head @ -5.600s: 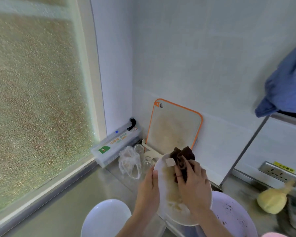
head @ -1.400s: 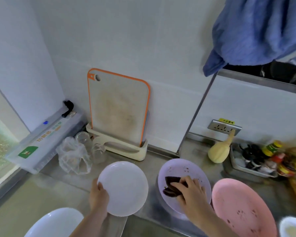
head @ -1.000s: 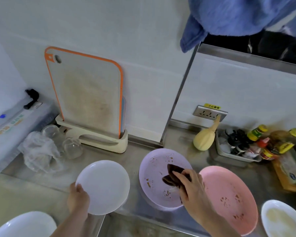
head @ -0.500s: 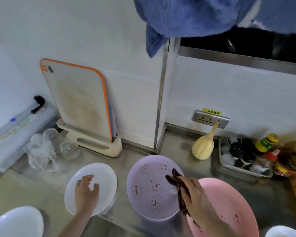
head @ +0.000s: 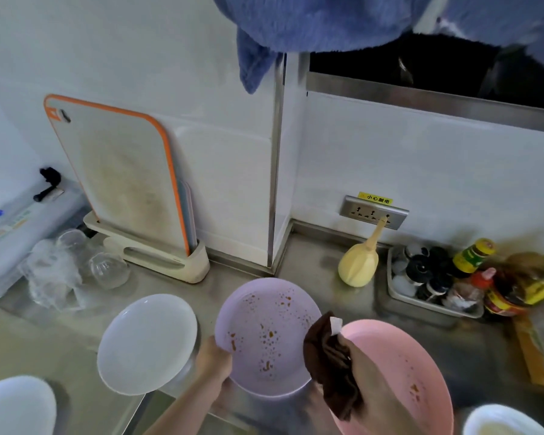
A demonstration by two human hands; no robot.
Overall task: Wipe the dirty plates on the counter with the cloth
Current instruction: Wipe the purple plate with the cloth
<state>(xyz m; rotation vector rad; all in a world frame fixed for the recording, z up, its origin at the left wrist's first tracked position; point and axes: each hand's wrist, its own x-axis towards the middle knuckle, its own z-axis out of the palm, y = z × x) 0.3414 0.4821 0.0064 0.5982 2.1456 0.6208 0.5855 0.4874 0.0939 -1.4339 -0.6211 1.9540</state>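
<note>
Round speckled lilac plate [head: 266,335], crumpled brown cloth [head: 330,368]

The spotted plate [head: 266,334] lies between two plates [head: 148,343], before the cutting board [head: 123,174].

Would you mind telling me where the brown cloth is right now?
In the head view, the brown cloth is bunched in the right hand, low and right of centre, between the purple plate and the pink plate.
</note>
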